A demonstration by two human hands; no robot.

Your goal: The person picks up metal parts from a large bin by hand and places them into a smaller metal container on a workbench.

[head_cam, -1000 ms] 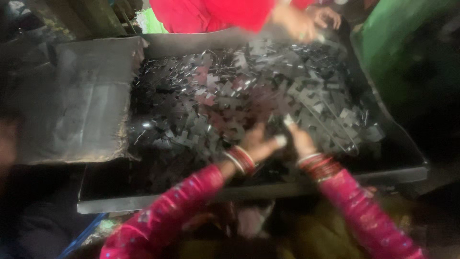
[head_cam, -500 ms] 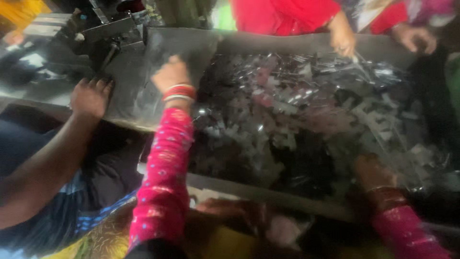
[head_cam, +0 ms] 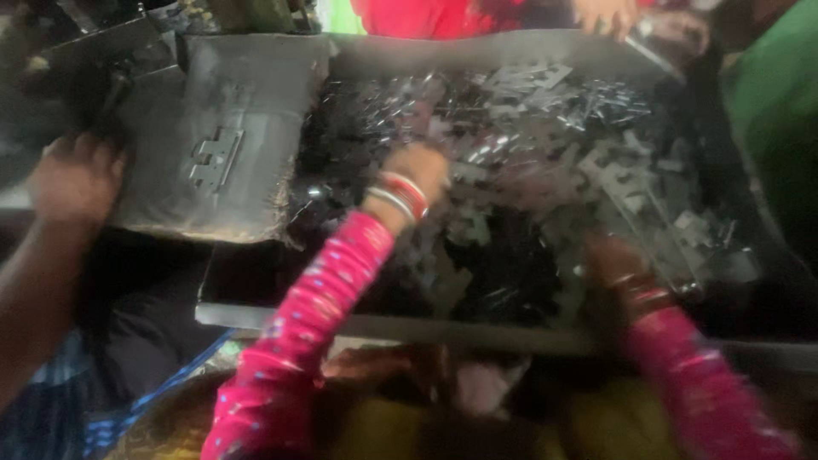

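Flat grey metal parts (head_cam: 545,162), many cross-shaped, fill a dark tray (head_cam: 383,324). The left hand (head_cam: 417,166) reaches into the heap's middle; the right hand (head_cam: 613,260) rests near the front edge. Blur hides both grips.

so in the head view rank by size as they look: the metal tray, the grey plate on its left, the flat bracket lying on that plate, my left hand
1. metal tray, by far the largest
2. grey plate
3. left hand
4. flat bracket

The hand and bracket look close in size, and blur plus the hand's nearness to the camera make that order unsure.
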